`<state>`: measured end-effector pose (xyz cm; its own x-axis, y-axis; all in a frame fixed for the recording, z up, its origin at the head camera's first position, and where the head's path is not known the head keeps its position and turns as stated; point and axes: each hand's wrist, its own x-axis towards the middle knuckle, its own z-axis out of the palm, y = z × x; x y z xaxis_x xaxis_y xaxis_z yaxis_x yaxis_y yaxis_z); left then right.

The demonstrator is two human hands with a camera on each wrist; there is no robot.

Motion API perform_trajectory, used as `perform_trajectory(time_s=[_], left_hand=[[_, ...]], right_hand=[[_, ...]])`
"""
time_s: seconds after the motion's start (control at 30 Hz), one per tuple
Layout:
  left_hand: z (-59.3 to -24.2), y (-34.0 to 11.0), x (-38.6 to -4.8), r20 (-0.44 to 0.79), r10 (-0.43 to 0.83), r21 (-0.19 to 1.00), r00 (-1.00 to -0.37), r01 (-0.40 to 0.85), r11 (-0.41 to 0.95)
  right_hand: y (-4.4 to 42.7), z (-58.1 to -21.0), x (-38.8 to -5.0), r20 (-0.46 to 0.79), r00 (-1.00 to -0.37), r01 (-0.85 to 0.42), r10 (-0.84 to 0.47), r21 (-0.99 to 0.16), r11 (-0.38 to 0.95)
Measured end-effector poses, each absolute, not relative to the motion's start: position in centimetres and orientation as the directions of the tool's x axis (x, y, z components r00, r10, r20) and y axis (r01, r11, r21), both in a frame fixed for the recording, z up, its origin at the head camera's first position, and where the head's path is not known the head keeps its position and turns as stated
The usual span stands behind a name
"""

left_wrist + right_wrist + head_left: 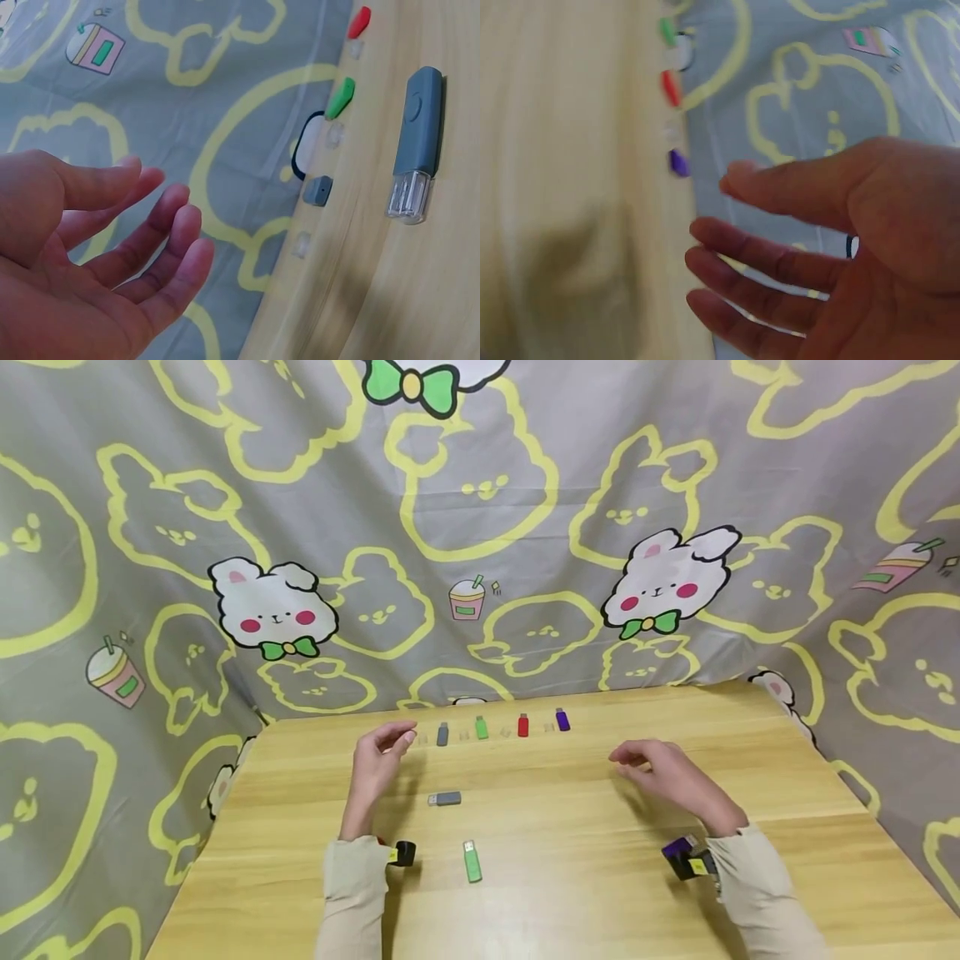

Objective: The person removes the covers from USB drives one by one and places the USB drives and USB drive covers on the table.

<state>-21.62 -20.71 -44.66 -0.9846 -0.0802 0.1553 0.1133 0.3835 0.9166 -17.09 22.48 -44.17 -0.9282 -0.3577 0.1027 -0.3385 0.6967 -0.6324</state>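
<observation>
My left hand [378,760] is held above the left part of the table, its fingers loosely bent and holding nothing. It is nearest to a grey USB flash drive [442,734] in the back row. A second grey flash drive [447,798], with a clear cap [409,198] on its plug, lies nearer the middle. In front of it lies a green flash drive [472,863]. My right hand [667,774] hovers over the right side with relaxed fingers and nothing in them. Beside the right wrist is a purple flash drive [677,847], partly covered by the wrist camera.
Along the table's back edge, a green drive [482,727], a red drive [523,725] and a purple drive [562,720] continue the row, with small clear caps [505,732] between them. A patterned grey curtain [525,643] rises behind the wooden table [570,893]. Something red shows beside the left wrist.
</observation>
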Motion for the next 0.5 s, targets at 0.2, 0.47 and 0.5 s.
perform_trajectory(time_s=[0.2,0.47,0.5], left_hand=[[-43.2,-20.3,-21.3,0.164,-0.044,0.919,-0.986,0.136,0.371],[-44.3,-20.9,-21.6,0.168,-0.038,0.922,-0.985,0.143,0.360],[-44.4,-20.9,-21.5,0.168,-0.035,0.924,-0.985,0.145,0.355]], right_hand=[[24.9,-44.5,-15.3,0.002,-0.886,-0.380,-0.463,-0.577,0.723],[26.7,-45.5,-12.6,-0.074,-0.803,-0.447,-0.591,-0.581,0.680],[26.8,-45.7,-12.4,-0.073,-0.792,-0.460,-0.606,-0.580,0.672]])
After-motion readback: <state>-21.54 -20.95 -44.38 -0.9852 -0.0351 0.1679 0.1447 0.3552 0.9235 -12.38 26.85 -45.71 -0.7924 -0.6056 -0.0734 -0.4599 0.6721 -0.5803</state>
